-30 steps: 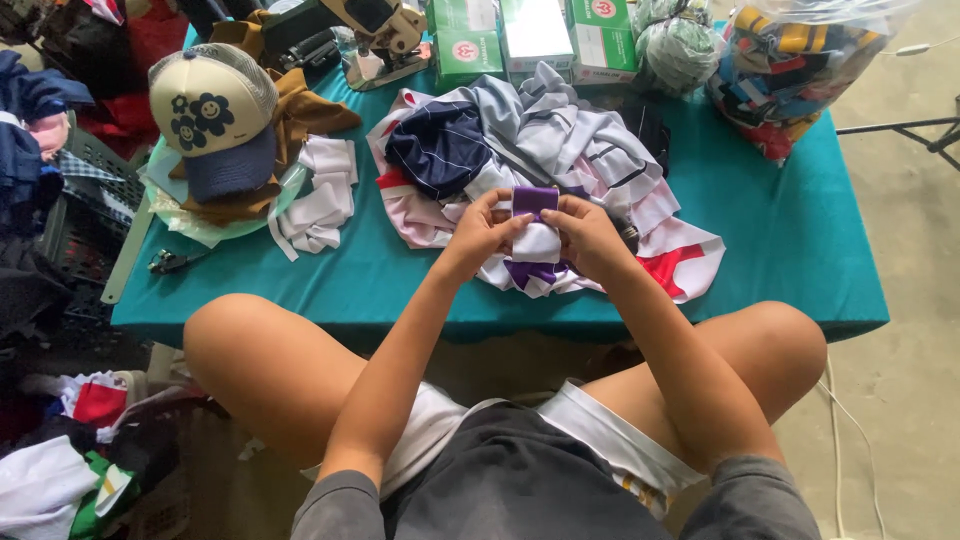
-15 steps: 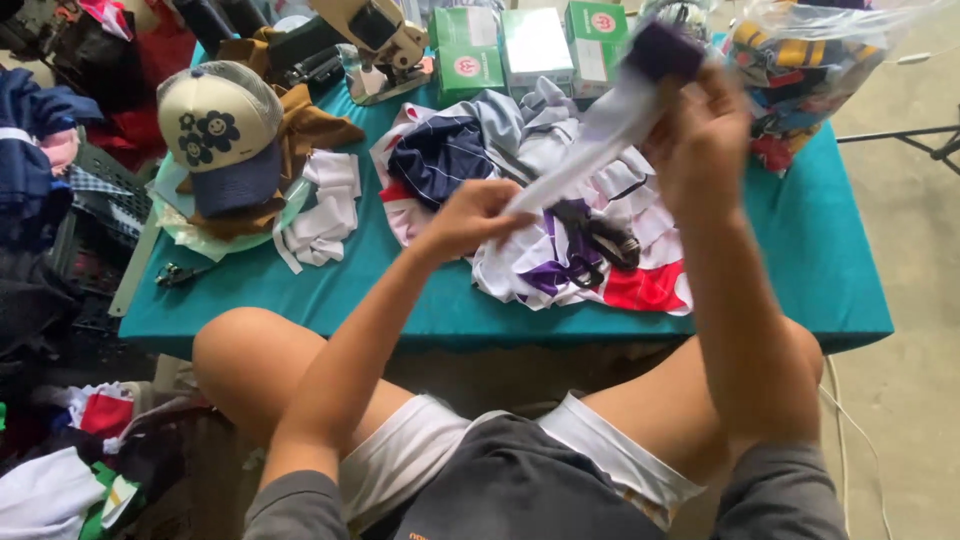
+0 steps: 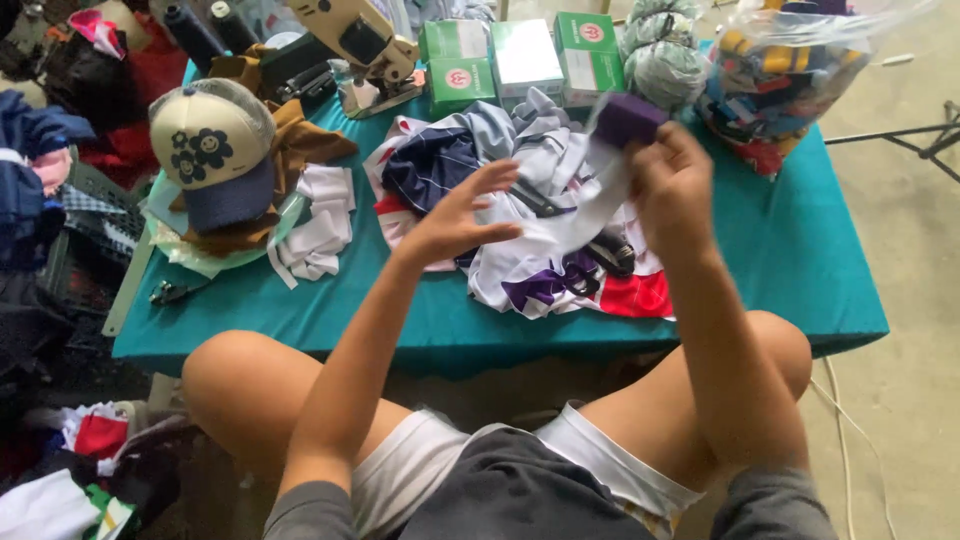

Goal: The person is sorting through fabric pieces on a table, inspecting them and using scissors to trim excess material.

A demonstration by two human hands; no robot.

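Two hands work above a teal table (image 3: 780, 270) in the head view. The right hand (image 3: 672, 190) is clenched around a white cloth strip (image 3: 590, 210) with a purple end (image 3: 628, 118), and lifts it up over the pile of clothes (image 3: 520, 200). The left hand (image 3: 455, 215) is loose, with its fingers (image 3: 500, 178) spread wide, and holds nothing. It hovers just beside the strip's lower part. Nearby sit a cream cap (image 3: 210, 140) with dark flowers, green boxes (image 3: 500, 55), and a clear bag (image 3: 790, 70) of bright cloth. To do this well, I think the strip should stay tight and flat, and the left hand should pinch its low end.
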